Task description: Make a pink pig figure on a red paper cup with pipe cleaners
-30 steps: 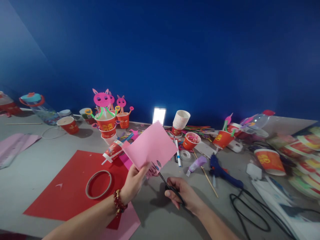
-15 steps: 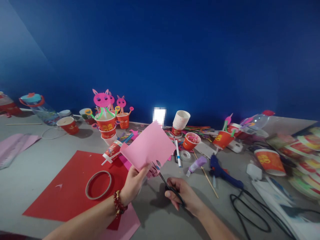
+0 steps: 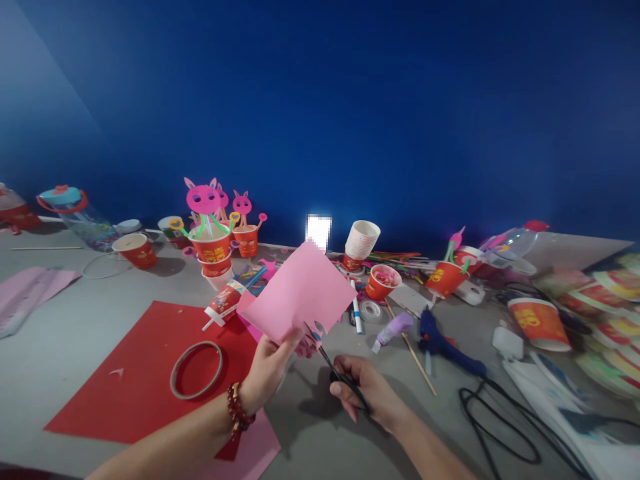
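Observation:
Between thumb and fingers my left hand (image 3: 274, 365) pinches the lower edge of a pink sheet of paper (image 3: 300, 287), held up above the table. That edge has ragged cut-outs near my thumb. My right hand (image 3: 363, 390) is closed around the black handles of a pair of scissors (image 3: 327, 360). The blades point up and left, at the paper's cut edge beside my left thumb. Exactly how far the blades are apart is hard to make out. A red sheet of paper (image 3: 115, 373) lies below and left, with a roll of tape (image 3: 173, 380) on it.
Decorated paper cups (image 3: 210, 250) with pink animal faces stand at the back left. A stack of white cups (image 3: 363, 239) is behind the paper. Rightward lie a purple glue stick (image 3: 395, 330), a wooden stick (image 3: 419, 363), and a blue glue gun (image 3: 447, 347) with its black cord.
The pink paper has turned slightly in my left hand, its right corner shifting a little to the right. My right hand and the scissors stay nearly in place.

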`<state>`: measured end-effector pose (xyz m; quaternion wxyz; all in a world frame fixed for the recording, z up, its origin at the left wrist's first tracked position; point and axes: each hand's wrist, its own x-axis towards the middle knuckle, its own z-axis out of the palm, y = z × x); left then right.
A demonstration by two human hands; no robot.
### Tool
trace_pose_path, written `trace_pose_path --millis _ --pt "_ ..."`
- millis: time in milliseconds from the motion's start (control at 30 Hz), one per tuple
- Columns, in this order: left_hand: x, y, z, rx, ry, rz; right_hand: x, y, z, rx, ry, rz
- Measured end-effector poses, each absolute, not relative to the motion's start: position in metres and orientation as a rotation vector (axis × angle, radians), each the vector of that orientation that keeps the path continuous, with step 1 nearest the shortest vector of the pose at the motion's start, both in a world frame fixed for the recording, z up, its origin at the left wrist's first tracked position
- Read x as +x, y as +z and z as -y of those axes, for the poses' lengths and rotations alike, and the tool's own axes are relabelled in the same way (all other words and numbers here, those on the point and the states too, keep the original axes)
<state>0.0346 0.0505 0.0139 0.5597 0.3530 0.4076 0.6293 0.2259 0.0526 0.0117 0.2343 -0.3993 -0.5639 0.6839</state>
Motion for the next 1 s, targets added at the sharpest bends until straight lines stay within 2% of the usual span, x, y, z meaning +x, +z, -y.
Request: trace_pose_path --millis 1000 --pt "0.0353 0.0115 -0.0465 0.836 1.435 -0.851 0.2238 0.0083 -0.0475 -1.043 1.826 1.594"
